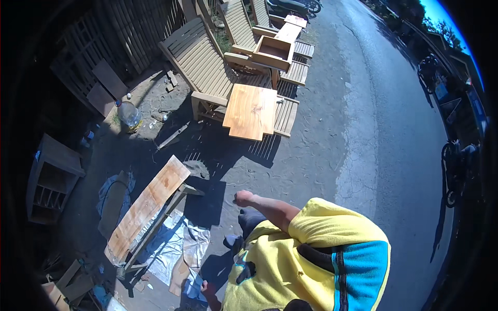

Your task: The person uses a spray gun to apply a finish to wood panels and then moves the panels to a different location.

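My right hand is held out in front of my yellow shirt, its fingers curled closed. Whatever it may hold is hidden. Only a small part of my left hand shows low in the picture, too little to read its fingers. To the left of both hands, a long wooden plank lies on a narrow wooden stand. Neither hand touches it. Silvery sheeting and a brown piece of cardboard lie on the ground between the stand and my left hand.
Slatted wooden chairs stand in a row ahead, bearing a flat board and an open drawer. A small wooden cabinet is at far left, near a clear plastic jug. A paved road runs along the right, with motorcycles beyond.
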Demonstrator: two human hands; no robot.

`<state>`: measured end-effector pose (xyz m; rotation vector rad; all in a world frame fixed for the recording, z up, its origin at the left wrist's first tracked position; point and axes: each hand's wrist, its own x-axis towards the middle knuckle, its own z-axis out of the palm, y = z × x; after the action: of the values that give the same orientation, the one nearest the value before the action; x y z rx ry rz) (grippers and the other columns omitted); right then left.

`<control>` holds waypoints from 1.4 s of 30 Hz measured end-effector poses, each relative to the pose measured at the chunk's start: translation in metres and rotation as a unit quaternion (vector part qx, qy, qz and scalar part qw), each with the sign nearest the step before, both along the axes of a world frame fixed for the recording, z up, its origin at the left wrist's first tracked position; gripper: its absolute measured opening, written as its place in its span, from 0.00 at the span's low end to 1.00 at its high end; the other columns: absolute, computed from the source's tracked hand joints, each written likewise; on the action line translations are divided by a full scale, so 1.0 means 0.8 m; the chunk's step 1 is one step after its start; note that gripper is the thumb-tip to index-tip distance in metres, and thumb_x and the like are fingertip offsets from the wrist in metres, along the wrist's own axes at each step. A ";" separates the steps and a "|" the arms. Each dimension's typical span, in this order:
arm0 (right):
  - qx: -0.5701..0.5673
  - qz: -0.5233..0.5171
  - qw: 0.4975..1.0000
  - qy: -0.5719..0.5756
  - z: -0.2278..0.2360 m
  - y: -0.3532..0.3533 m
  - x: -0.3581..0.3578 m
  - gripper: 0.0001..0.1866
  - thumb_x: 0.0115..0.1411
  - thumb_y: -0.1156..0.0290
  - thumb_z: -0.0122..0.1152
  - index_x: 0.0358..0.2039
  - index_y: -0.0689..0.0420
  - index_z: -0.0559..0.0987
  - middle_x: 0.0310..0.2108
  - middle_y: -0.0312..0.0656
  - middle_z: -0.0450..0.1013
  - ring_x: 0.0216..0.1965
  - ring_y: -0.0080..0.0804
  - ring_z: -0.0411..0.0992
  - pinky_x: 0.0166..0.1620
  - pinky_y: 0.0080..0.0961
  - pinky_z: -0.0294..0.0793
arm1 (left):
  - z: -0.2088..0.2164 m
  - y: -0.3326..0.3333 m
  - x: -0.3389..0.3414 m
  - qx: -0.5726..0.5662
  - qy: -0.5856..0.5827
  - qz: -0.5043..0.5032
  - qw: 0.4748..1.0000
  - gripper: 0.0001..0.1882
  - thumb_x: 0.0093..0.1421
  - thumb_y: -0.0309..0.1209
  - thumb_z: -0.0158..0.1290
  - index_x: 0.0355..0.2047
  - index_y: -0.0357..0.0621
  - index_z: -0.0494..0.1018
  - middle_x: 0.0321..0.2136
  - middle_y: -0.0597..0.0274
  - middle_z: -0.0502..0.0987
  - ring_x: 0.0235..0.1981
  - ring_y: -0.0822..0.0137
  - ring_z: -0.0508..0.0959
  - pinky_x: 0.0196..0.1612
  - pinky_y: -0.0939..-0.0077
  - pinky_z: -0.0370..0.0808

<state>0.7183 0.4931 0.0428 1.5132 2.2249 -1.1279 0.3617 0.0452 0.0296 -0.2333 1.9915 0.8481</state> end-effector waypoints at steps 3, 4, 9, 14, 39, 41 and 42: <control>-0.011 -0.240 0.961 -0.134 -0.003 -0.021 0.153 0.19 0.55 0.64 0.53 0.39 0.62 0.84 0.45 0.56 0.79 0.49 0.52 0.78 0.52 0.42 0.78 | 0.007 0.042 -0.126 0.014 0.047 -0.010 0.999 0.16 0.65 0.42 0.48 0.48 0.49 0.71 0.36 0.55 0.77 0.33 0.58 0.79 0.34 0.57 0.73; -0.017 -0.277 0.950 -0.146 0.013 -0.032 0.184 0.19 0.54 0.64 0.53 0.39 0.62 0.84 0.44 0.56 0.79 0.48 0.52 0.78 0.51 0.42 0.78 | 0.009 0.044 -0.159 0.016 0.059 -0.006 0.998 0.16 0.65 0.42 0.48 0.48 0.49 0.71 0.35 0.55 0.77 0.33 0.58 0.78 0.33 0.57 0.73; 0.018 -0.385 0.895 -0.227 0.032 -0.138 0.328 0.23 0.63 0.54 0.55 0.35 0.65 0.83 0.41 0.59 0.79 0.46 0.58 0.77 0.50 0.45 0.78 | -0.016 0.179 -0.228 0.027 0.057 -0.092 0.994 0.15 0.65 0.41 0.47 0.46 0.47 0.71 0.33 0.56 0.76 0.30 0.59 0.77 0.31 0.60 0.72; -0.104 -0.515 0.818 -0.235 -0.021 -0.246 0.382 0.23 0.65 0.57 0.48 0.31 0.62 0.85 0.25 0.42 0.82 0.27 0.41 0.82 0.36 0.33 0.83 | -0.058 0.327 -0.142 0.010 -0.023 -0.276 0.961 0.23 0.66 0.43 0.48 0.56 0.43 0.70 0.38 0.54 0.80 0.33 0.61 0.82 0.30 0.64 0.75; 0.119 -0.312 0.936 0.111 -0.007 0.448 0.139 0.15 0.62 0.61 0.56 0.31 0.58 0.83 0.32 0.57 0.78 0.36 0.59 0.77 0.39 0.50 0.76 | 0.555 1.003 0.292 0.695 -0.314 -0.555 0.332 0.24 0.65 0.50 0.56 0.41 0.37 0.76 0.35 0.54 0.79 0.41 0.57 0.80 0.50 0.59 0.76; 0.086 -0.294 0.952 0.025 -0.063 0.396 0.174 0.15 0.61 0.60 0.58 0.32 0.59 0.83 0.33 0.55 0.79 0.37 0.57 0.78 0.42 0.46 0.77 | 0.615 1.008 0.293 0.671 -0.447 -0.532 0.259 0.28 0.65 0.55 0.53 0.39 0.37 0.79 0.33 0.49 0.82 0.38 0.52 0.83 0.50 0.53 0.75; 0.034 -0.281 0.958 -0.037 -0.076 0.366 0.190 0.16 0.62 0.58 0.56 0.32 0.58 0.84 0.34 0.56 0.79 0.38 0.58 0.78 0.43 0.48 0.78 | 0.618 1.011 0.293 0.659 -0.538 -0.462 0.249 0.26 0.66 0.52 0.53 0.38 0.36 0.79 0.32 0.49 0.82 0.37 0.53 0.83 0.49 0.54 0.76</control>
<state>0.8700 0.7855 -0.0177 2.2626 1.8430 -1.1082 0.5960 0.8542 0.5241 1.0200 -0.5023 0.7686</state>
